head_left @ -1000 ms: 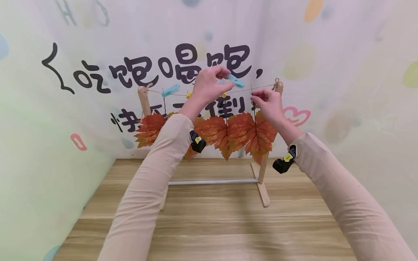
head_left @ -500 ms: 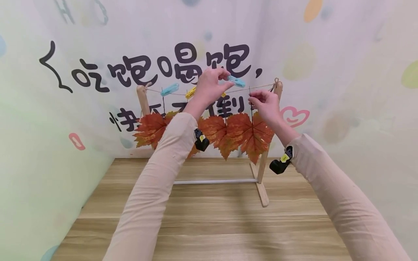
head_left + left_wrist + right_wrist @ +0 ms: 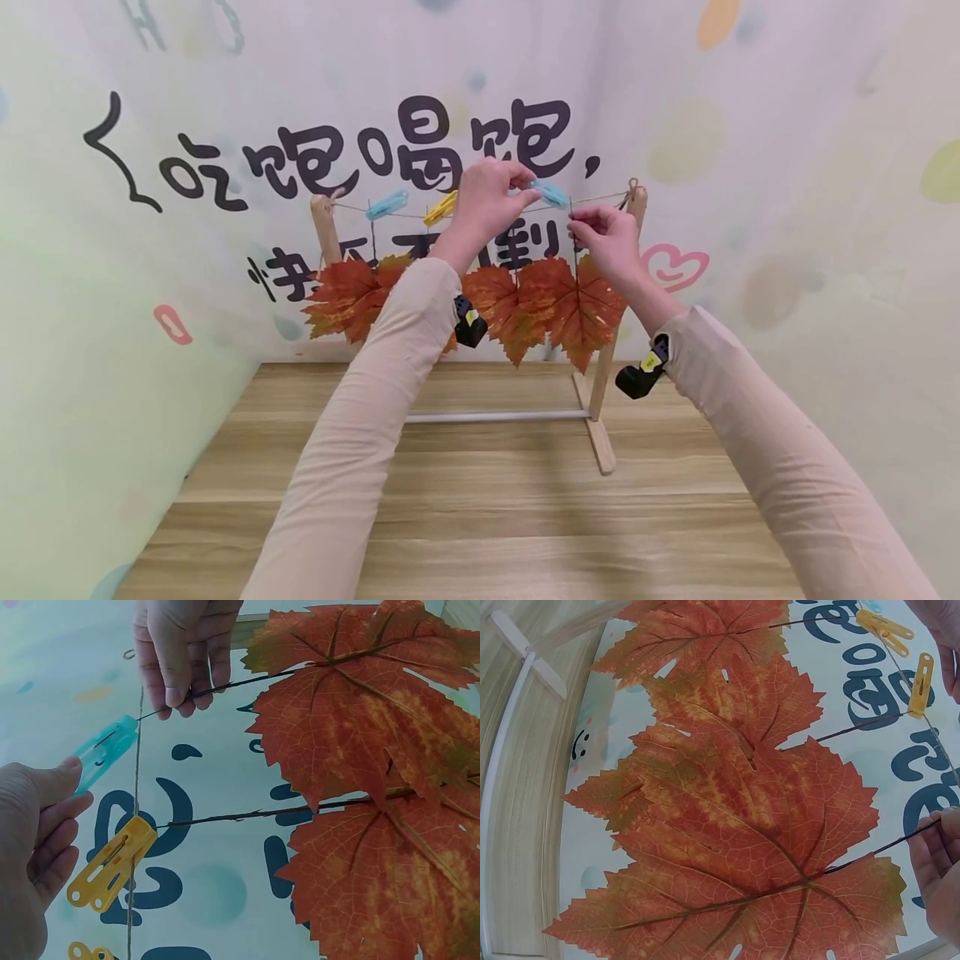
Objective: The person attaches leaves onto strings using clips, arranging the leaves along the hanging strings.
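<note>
My left hand (image 3: 491,200) pinches the handle end of a blue clothespin (image 3: 109,754) between thumb and fingers. The clothespin's tip sits right at the string (image 3: 137,776) and at the thin end of a dark leaf stem. My right hand (image 3: 611,243) pinches that stem (image 3: 881,847) between thumb and fingertips, just below the string. From it hangs an orange-red artificial leaf (image 3: 757,892), the rightmost in the head view. Beside it, a yellow clothespin (image 3: 112,862) clips another leaf's stem to the string. My left forearm hides part of the row in the head view.
The string runs between two wooden posts (image 3: 636,200) of a stand with a white crossbar (image 3: 495,416) on a wood-grain table (image 3: 480,517). Another blue clothespin (image 3: 387,205) and a yellow one hold stems further left. A printed curtain hangs close behind.
The blue clothespin in my left hand has moved slightly right and down, up to the stem. My right hand has shifted a little left with the stem.
</note>
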Tool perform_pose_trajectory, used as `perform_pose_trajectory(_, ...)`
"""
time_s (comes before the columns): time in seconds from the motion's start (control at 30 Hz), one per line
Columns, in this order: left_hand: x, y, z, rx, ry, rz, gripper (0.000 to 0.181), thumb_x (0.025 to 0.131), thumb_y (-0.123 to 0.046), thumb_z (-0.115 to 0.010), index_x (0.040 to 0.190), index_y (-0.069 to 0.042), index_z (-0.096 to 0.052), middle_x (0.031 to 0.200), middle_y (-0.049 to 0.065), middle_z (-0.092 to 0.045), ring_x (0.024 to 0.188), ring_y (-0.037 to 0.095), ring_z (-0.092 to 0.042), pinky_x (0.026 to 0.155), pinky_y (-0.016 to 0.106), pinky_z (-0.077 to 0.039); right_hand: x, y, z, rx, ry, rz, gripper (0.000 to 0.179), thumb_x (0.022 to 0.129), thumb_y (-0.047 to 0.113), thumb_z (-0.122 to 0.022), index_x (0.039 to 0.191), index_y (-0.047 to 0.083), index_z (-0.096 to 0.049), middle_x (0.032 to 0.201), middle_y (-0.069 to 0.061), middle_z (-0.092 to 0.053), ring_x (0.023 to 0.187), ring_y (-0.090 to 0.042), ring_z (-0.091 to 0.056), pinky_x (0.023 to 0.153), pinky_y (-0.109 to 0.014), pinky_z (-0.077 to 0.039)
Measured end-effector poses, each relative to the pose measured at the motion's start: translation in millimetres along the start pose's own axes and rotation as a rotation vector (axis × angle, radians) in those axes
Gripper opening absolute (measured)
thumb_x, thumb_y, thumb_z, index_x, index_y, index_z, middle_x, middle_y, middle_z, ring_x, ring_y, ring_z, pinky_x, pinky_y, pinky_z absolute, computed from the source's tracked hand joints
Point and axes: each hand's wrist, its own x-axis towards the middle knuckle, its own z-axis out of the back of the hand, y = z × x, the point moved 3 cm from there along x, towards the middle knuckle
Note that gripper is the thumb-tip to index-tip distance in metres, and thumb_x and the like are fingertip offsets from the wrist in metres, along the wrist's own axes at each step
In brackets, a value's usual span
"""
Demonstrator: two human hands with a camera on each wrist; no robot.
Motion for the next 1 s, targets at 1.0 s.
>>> perform_pose_trajectory(1.0,4.0,0.8,-14.7,0.028,-0.023,-0.027,0.024,0.086,-0.028,-0.062,0.100,-0.010,-0.070,0.090,0.001,-0.069,0.074,0.018,-0.048,0.068,0.027,-0.038,0.9,-5,0,-0.038,0.020,0.005,0.022,0.088,0.006,-0.057,0.106,-0.006,-0.060,0.088,-0.007,-0.061,0.078,-0.015,-0.058,0.070,-0.015,-0.049)
